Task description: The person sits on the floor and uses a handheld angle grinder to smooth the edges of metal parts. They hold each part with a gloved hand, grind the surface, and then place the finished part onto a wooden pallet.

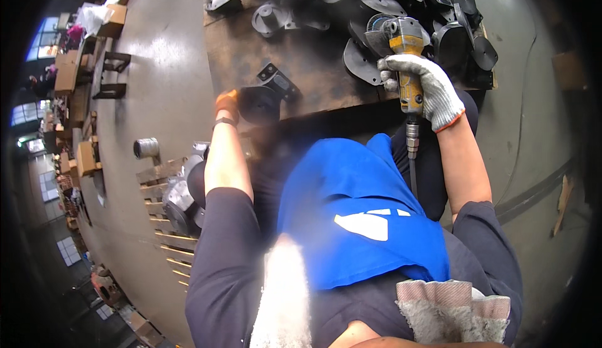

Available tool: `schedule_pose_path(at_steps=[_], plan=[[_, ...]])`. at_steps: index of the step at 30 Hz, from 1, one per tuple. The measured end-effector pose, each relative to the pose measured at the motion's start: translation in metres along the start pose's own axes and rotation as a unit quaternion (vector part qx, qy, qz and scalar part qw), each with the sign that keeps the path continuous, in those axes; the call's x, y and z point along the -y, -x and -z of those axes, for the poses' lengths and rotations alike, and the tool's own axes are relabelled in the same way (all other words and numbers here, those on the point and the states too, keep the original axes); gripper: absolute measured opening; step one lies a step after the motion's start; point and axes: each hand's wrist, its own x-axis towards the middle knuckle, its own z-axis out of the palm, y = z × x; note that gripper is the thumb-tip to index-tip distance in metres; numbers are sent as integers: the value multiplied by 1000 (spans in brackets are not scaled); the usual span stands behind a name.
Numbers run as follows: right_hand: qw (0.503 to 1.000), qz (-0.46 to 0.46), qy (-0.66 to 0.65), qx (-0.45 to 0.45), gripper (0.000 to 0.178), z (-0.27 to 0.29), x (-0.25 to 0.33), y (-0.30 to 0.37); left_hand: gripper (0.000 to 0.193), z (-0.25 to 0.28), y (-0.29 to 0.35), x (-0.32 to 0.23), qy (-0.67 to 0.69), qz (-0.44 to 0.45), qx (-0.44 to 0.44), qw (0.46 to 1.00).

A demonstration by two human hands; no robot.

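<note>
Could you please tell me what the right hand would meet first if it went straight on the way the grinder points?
Leading with the angle grinder, the right hand would probably meet the rounded metal plate just beyond the tool first, though depth is unclear.

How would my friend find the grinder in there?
Start at the brown tabletop up top; dark metal parts are heaped toward its right. By that heap, the white-gloved right hand holds the angle grinder. Unlike those parts, its body is partly yellow, with a hose attached.
</note>
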Motion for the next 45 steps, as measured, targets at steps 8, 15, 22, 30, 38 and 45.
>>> schedule_pose_path(at_steps=[8, 15, 22, 30, 38, 45], plan=[[992, -105, 59, -26, 17, -5, 16, 14, 27, -110, 129, -47, -339, 10, -4, 941], [962, -211, 167, -39, 24, 3, -10, -13, 34, -133, 144, -80, -186, 38, -47, 981], [930, -268, 247, -46, 24, -16, -88, -71, 40, -136, 93, -45, 32, 20, -66, 997], [935, -303, 176, -50, 20, 9, -125, -98, 50, -142, 137, -113, -178, 97, -165, 965], [885, -301, 348, -73, 22, -5, -104, -88, 46, -133, 103, -89, -308, 32, -203, 929], [933, -318, 163, -47, 20, 40, -114, -98, 63, -115, 98, -94, -301, -8, -118, 946]])
